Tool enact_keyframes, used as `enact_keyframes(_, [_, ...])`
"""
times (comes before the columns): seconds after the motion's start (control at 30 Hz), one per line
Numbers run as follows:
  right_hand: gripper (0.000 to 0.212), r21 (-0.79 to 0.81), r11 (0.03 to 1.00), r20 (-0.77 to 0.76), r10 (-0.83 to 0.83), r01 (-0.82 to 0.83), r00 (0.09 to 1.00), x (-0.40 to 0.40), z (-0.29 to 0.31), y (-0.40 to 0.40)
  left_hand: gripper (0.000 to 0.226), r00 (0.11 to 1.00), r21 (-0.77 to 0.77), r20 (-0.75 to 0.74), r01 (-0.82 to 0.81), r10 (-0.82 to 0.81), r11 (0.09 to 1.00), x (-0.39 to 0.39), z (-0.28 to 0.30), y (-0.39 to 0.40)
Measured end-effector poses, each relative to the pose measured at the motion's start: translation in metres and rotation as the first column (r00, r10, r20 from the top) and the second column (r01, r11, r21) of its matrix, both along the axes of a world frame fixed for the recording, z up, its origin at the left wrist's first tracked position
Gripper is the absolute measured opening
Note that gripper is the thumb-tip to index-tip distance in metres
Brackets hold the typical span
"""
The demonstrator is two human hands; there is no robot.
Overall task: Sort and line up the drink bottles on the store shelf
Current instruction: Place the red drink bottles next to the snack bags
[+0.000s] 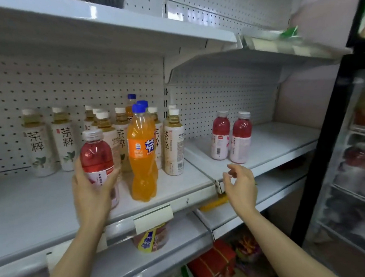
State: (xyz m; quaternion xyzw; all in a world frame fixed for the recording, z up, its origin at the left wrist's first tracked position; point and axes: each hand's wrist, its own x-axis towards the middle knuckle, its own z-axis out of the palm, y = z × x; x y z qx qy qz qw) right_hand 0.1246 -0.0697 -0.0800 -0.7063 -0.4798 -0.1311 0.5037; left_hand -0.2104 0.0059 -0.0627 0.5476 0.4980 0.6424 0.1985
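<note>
My left hand has its grip around a red drink bottle, upright, at the front of the left shelf. My right hand is released, fingers loosely curled, holding nothing, above the shelf edge. The two matching red bottles stand upright on the right shelf section, to the right and farther back, so the right hand is nearer to them. Just beside my bottle, on the way, stands an orange soda bottle; behind are white tea bottles.
</note>
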Motion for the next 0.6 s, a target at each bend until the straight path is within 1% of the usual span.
enact_keyframes(0.1, [0.031, -0.033, 0.997, -0.058, -0.079, 0.077, 0.995, 0.036, 0.010, 0.019, 0.093, 0.999, -0.006, -0.025, -0.034, 0.034, 0.999, -0.005, -0.002, 0.004])
enact_keyframes(0.2, [0.035, -0.078, 0.993, -0.154, -0.104, 0.093, 0.983, 0.072, 0.025, 0.041, 0.091, 0.996, 0.014, -0.077, -0.042, 0.043, 0.999, -0.011, -0.001, 0.007])
enact_keyframes(0.27, [0.043, -0.104, 0.991, -0.225, -0.106, 0.084, 0.969, 0.094, 0.039, 0.056, 0.089, 0.995, 0.033, -0.081, -0.063, 0.065, 0.997, -0.012, -0.001, 0.010])
enact_keyframes(0.33, [0.062, -0.103, 0.994, -0.336, -0.070, 0.037, 0.939, 0.105, 0.052, 0.068, 0.089, 0.996, 0.035, -0.035, -0.084, 0.085, 0.996, -0.019, -0.001, 0.013])
enact_keyframes(0.4, [0.082, -0.089, 0.994, -0.476, 0.012, -0.062, 0.879, 0.114, 0.063, 0.078, 0.089, 0.995, 0.039, 0.009, -0.101, 0.101, 0.994, -0.025, -0.003, 0.013])
enact_keyframes(0.43, [0.087, -0.090, 0.989, -0.534, 0.055, -0.121, 0.844, 0.120, 0.067, 0.084, 0.089, 0.993, 0.031, 0.018, -0.118, 0.118, 0.993, -0.027, -0.003, 0.012])
enact_keyframes(0.5, [0.090, -0.108, 0.968, -0.591, 0.121, -0.227, 0.797, 0.133, 0.068, 0.092, 0.093, 0.989, -0.003, 0.007, -0.149, 0.149, 0.989, -0.030, -0.003, 0.009])
enact_keyframes(0.6, [0.081, -0.134, 0.946, -0.589, 0.164, -0.296, 0.791, 0.145, 0.062, 0.104, 0.093, 0.976, 0.015, -0.036, -0.216, 0.217, 0.976, -0.033, -0.004, 0.002])
